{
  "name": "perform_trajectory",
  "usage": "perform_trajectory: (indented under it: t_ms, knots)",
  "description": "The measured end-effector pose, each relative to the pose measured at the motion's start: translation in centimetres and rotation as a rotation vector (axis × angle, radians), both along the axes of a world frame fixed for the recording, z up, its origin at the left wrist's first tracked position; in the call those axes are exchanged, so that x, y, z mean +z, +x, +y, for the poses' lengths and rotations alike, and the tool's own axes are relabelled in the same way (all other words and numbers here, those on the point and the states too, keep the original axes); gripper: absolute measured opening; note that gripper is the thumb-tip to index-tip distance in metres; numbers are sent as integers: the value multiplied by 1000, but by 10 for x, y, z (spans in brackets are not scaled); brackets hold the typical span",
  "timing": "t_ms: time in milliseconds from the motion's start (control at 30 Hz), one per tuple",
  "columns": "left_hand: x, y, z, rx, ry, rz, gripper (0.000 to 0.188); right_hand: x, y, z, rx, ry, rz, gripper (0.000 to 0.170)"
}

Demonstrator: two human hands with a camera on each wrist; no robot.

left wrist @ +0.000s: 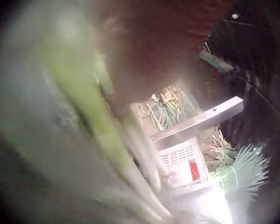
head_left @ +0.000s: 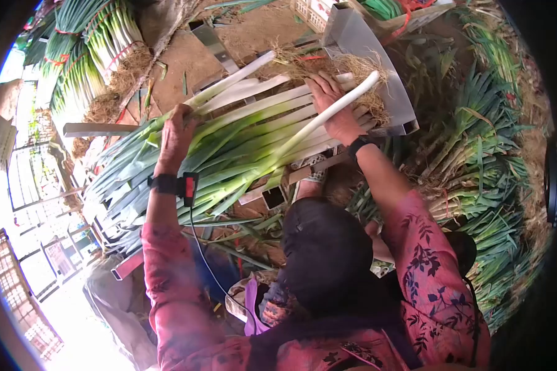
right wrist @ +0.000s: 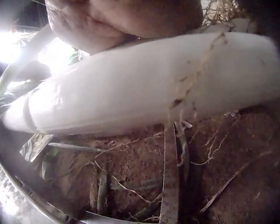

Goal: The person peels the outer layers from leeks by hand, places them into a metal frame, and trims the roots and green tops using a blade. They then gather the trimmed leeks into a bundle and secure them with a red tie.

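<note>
A pile of leeks lies across a metal frame, roots to the right and green leaves to the left. My left hand grips leeks at the far edge of the pile, where green turns to white; it is a dark blur in the left wrist view. My right hand rests on the white shafts near the roots, fingers extended. One thick leek slants across that hand in the head view. Its white shaft fills the middle of the right wrist view, just below the hand.
An upright metal plate stands at the root end, and a metal bar juts out at left. Tied bundles stand at the far left. More leeks are heaped at right. A white crate lies beyond.
</note>
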State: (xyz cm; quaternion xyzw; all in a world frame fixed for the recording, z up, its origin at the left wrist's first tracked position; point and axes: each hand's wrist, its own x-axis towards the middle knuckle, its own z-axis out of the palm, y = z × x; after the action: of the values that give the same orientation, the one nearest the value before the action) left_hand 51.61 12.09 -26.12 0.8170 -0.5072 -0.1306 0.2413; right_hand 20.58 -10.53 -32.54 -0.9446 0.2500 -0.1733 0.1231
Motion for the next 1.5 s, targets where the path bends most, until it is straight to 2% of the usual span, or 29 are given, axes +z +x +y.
perform_trajectory:
  t_ms: [100,200,233,267,300,367,433,467,500,567,633,667,700,767,800,833,900,967,1000,1067,1100,1167,1233,1267,1367,1433,1500]
  knots:
    - [20,-15,-11,7,-107,62,25,-1,2,0,-17,10,-21,43]
    - [36,-46,-48,-5,-226,152,24,-5,2,0,-23,5,-32,43]
    - [32,-55,-67,-36,-275,185,23,-6,2,-1,-28,3,-10,43]
    - [27,-64,-83,-114,-295,115,24,-6,3,-1,-31,-14,-16,42]
    - [19,-68,-92,-202,-278,-86,25,-5,4,-2,-35,-20,-17,42]
    - [6,-83,-108,-192,-161,3,28,-4,3,0,-46,-3,18,42]
    - [-24,-85,-115,-199,-166,-61,32,-3,-2,2,-50,-25,24,42]
    - [-39,-87,-112,-167,-236,-116,35,-2,-2,1,-50,0,5,42]
    - [-45,-86,-111,-161,-153,-20,37,-2,1,1,-43,28,-23,42]
    - [-42,-101,-109,-81,-46,-226,39,0,0,-1,-27,-3,12,46]
    - [-36,-111,-105,-106,-64,-149,41,-3,1,0,-40,-9,26,48]
    - [-34,-112,-102,-173,-192,-276,36,-3,2,1,-33,-2,17,48]
    - [-37,-105,-99,-169,-187,-281,36,0,2,1,-37,0,18,48]
    - [-45,-83,-94,-252,-161,-201,31,3,2,1,-43,0,22,49]
    - [-31,-74,-89,-231,-172,-38,26,4,3,1,-42,30,11,48]
    - [-20,-62,-86,-132,30,6,26,5,3,1,-45,59,1,47]
    - [5,-37,-86,-82,378,118,30,5,3,2,-46,48,1,46]
    - [-9,-9,-74,-324,162,84,32,-7,2,-1,-40,-10,7,43]
    - [-8,-13,-77,-344,145,100,32,-9,0,-1,-34,-37,-10,42]
    - [2,-27,-74,-260,280,-71,35,-3,3,-1,-28,-36,-43,41]
    - [0,-36,-73,-272,269,-62,35,-2,3,-1,-29,-7,-59,41]
    - [-2,-46,-67,-143,189,-118,35,1,2,-3,-24,-13,-47,43]
    - [-4,-50,-67,-136,184,-132,35,13,3,-5,49,42,-142,40]
    - [-5,-50,-66,-120,181,-151,34,19,6,-4,10,187,-212,34]
    - [-8,-46,-68,-146,156,-150,35,61,16,-2,18,257,-123,28]
    - [-15,-37,-68,-184,173,-98,38,30,24,-21,74,203,-147,30]
    - [-20,-39,-64,-175,96,-111,36,-6,27,-35,147,4,-143,34]
